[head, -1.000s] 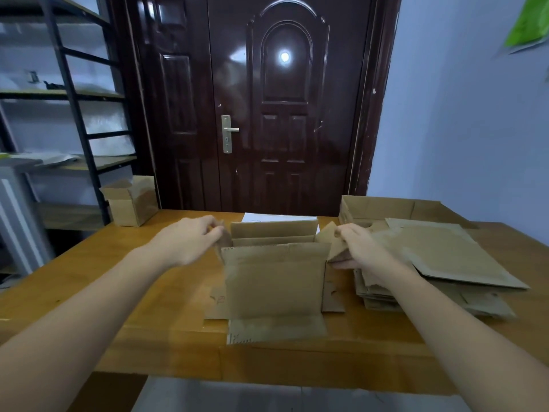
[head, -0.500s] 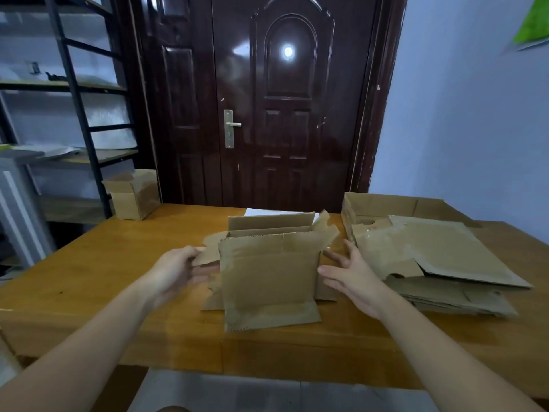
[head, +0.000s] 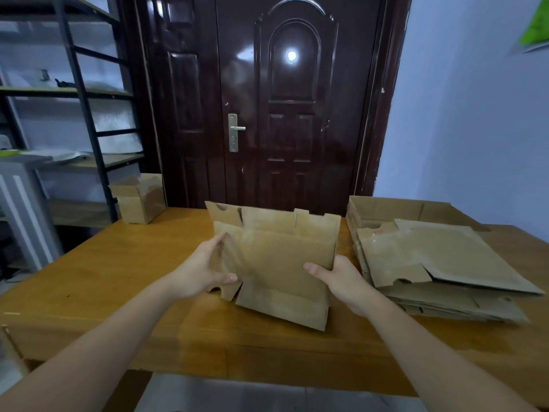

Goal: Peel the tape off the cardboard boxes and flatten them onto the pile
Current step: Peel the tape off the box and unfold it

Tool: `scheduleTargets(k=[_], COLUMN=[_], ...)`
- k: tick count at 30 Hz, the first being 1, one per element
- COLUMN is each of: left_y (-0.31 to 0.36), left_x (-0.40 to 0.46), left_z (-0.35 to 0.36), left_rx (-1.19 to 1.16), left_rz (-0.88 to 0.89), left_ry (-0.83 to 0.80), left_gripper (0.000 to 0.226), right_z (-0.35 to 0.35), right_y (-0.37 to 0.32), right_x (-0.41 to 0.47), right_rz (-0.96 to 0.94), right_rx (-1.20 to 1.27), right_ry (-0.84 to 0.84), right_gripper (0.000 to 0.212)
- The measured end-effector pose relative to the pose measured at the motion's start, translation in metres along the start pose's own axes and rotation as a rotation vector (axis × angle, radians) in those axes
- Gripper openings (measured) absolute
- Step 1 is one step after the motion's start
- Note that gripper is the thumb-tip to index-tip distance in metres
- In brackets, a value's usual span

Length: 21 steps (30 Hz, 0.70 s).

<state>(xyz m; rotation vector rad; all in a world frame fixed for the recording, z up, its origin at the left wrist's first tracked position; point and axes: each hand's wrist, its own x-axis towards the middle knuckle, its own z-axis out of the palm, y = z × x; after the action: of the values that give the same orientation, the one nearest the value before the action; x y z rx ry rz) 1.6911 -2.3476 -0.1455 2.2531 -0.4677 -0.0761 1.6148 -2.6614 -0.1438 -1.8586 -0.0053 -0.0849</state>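
Flattened box (head: 276, 263): you are gripping it with left hand (head: 205, 269) and right hand (head: 335, 275), fingers curled round both edges, holding it off the bench (head: 104, 281) for the pile (head: 445, 263).

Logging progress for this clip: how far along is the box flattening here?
Done: a pile of flattened boxes lies on the table at right. In hand: left hand and right hand grip a collapsed box by its sides, not yet on the pile. Left: a small upright box at the far left corner.
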Motion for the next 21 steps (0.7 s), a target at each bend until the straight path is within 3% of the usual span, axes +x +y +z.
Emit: scheduleTargets(k=[4,9,12,14,19,21], left_y=[0.013,0.012,0.009,0.009,0.009,0.009], left_x=[0.001,0.001,0.002,0.005,0.009,0.009], left_z=[-0.007,-0.01,-0.003,0.006,0.019,0.024], left_rx=[0.077,-0.077,0.018,0.078,0.294,0.401], left_rz=[0.024,-0.099,-0.188,-0.245,-0.323,-0.362], left_ry=[-0.019,-0.017,-0.142,-0.177,-0.348,-0.437], left_gripper=[0.119,0.102,0.117,0.123,0.139,0.142], right_z=[-0.01,-0.03,-0.027,-0.026,-0.025,-0.018], right_y=[-0.015,-0.018,-0.014,-0.01,-0.009,-0.004], right_x=[0.005,0.013,0.017,0.021,0.028,0.029], right_rz=[0.044,0.237,0.213,0.167,0.442,0.51], right_rx=[0.218,0.291,0.056,-0.112,-0.669,-0.775], right_ry=[-0.056,-0.03,0.068,0.034,-0.43,-0.496], right_gripper=[0.028,0.054,0.083,0.091,0.119,0.129])
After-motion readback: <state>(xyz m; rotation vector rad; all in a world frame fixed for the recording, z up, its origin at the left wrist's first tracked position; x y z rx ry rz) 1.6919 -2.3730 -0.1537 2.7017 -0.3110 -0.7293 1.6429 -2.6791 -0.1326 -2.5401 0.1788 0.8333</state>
